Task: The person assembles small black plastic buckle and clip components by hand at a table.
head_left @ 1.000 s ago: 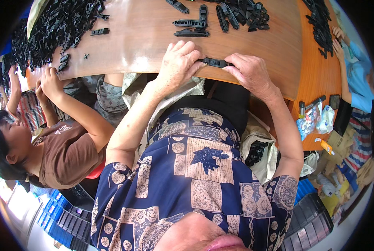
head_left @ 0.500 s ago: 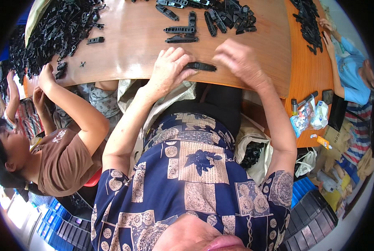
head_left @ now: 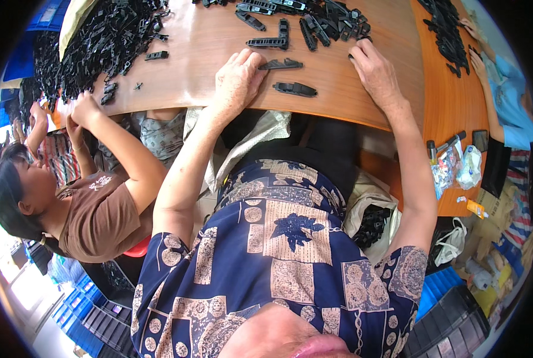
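Observation:
My left hand (head_left: 239, 82) is closed at the fingertips on one end of a slim black plastic part (head_left: 283, 64), which lies low over the wooden table. Nearer to me, a second long black plastic part (head_left: 295, 89) rests on the tabletop, touched by neither hand. To the right, my right hand (head_left: 375, 70) is at the near edge of a heap of black parts (head_left: 338, 24). Its fingers are bent together around a small black piece (head_left: 350, 56), mostly hidden by them. Beyond my left hand lie more ladder-ribbed black parts (head_left: 266, 43).
A large mound of black parts (head_left: 108, 45) covers the table's left. A person in a brown shirt (head_left: 108, 215) works there; another in blue (head_left: 508, 95) sits at right beside a dark pile (head_left: 445, 36). Plastic bags (head_left: 469, 167) lie on the right-hand table (head_left: 413, 197).
My left hand has let go of the long part near the table edge and taken the slim one farther off. My right hand has moved right and away, to the heap's edge.

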Tool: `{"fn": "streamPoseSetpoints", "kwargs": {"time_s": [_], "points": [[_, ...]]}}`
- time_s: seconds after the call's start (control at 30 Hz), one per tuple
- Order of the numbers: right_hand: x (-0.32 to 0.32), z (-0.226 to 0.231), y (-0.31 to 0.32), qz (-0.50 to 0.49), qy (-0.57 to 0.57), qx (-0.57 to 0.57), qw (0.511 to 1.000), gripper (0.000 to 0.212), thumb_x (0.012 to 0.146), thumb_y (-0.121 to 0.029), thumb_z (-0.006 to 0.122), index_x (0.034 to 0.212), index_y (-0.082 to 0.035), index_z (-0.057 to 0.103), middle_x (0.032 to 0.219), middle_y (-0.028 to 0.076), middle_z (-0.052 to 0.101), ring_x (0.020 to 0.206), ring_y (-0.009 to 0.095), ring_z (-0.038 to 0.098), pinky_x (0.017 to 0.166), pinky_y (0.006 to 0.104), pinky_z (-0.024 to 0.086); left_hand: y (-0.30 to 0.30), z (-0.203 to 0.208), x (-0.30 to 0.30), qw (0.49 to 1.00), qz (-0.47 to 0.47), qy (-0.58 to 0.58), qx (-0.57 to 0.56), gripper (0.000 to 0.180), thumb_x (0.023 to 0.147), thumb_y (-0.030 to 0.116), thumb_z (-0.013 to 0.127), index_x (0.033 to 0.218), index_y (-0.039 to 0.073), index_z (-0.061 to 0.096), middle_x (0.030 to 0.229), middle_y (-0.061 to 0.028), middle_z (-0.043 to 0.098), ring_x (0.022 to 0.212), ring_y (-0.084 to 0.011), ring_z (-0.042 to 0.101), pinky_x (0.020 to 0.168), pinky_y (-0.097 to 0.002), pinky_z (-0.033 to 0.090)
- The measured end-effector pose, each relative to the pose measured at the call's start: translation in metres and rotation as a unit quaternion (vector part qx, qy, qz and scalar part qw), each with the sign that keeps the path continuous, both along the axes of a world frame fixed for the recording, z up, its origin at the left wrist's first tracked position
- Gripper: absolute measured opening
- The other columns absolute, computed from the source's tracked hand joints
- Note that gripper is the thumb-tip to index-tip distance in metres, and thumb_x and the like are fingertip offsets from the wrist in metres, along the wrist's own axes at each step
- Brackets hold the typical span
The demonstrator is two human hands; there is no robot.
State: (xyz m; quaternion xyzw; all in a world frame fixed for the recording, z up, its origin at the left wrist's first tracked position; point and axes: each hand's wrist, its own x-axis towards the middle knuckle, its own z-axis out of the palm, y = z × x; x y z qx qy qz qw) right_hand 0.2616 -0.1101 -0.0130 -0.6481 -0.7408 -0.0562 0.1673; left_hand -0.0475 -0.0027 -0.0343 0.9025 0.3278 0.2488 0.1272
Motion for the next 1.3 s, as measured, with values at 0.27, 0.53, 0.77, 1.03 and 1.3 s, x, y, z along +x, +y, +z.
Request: {"fn": "streamPoseSetpoints", "kwargs": {"time_s": [0.27, 0.53, 0.77, 1.03, 1.3], "points": [[-0.005, -0.019, -0.054, -0.047, 0.106, 0.103, 0.988, 0.019, 0.086, -0.014, 0.075, 0.098, -0.003, 0.065, 0.115, 0.010, 0.064, 0.101, 0.030, 0.064, 0.091, 0.0454, 0.050, -0.009, 0.012, 0.011, 0.996, -0.084, 0.011, 0.027, 0.028, 0.081, 0.001, 0.067, 0.106, 0.009, 0.057, 0.100, -0.0088, 0.060, 0.095, -0.0292, 0.061, 0.081, -0.0400, 0.053], [-0.006, -0.004, -0.039, -0.271, 0.130, -0.056, 0.952, 0.029, 0.089, -0.035, 0.075, 0.092, -0.007, 0.066, 0.084, 0.006, 0.070, 0.086, 0.030, 0.066, 0.071, 0.0437, 0.047, -0.021, 0.023, 0.000, 0.994, -0.111, 0.003, -0.021, 0.032, 0.085, 0.001, 0.065, 0.115, 0.007, 0.059, 0.106, -0.0101, 0.060, 0.100, -0.0313, 0.061, 0.084, -0.0415, 0.052], [0.003, -0.008, -0.033, -0.257, 0.152, -0.033, 0.954, 0.028, 0.089, -0.031, 0.074, 0.099, -0.007, 0.065, 0.092, 0.009, 0.070, 0.088, 0.035, 0.067, 0.076, 0.0470, 0.050, -0.015, 0.021, 0.005, 0.995, -0.081, 0.043, -0.035, 0.025, 0.088, 0.022, 0.073, 0.109, 0.009, 0.067, 0.100, -0.0076, 0.061, 0.099, -0.0278, 0.061, 0.086, -0.0386, 0.053], [0.017, -0.019, -0.042, -0.254, 0.131, -0.024, 0.958, 0.036, 0.087, -0.027, 0.075, 0.115, -0.007, 0.064, 0.111, 0.015, 0.065, 0.103, 0.033, 0.065, 0.082, 0.0470, 0.052, -0.011, 0.024, 0.005, 0.993, -0.089, 0.018, -0.072, 0.024, 0.089, 0.018, 0.072, 0.110, 0.010, 0.067, 0.099, -0.0082, 0.060, 0.100, -0.0296, 0.062, 0.085, -0.0411, 0.053], [0.030, -0.004, -0.038, -0.129, 0.212, -0.065, 0.966, 0.037, 0.092, -0.012, 0.068, 0.128, -0.008, 0.061, 0.119, 0.015, 0.061, 0.110, 0.033, 0.061, 0.093, 0.0416, 0.050, -0.008, 0.024, 0.006, 0.993, -0.093, 0.023, -0.072, 0.023, 0.088, 0.016, 0.072, 0.110, 0.011, 0.069, 0.099, -0.0072, 0.060, 0.100, -0.0289, 0.063, 0.084, -0.0413, 0.053]]}}
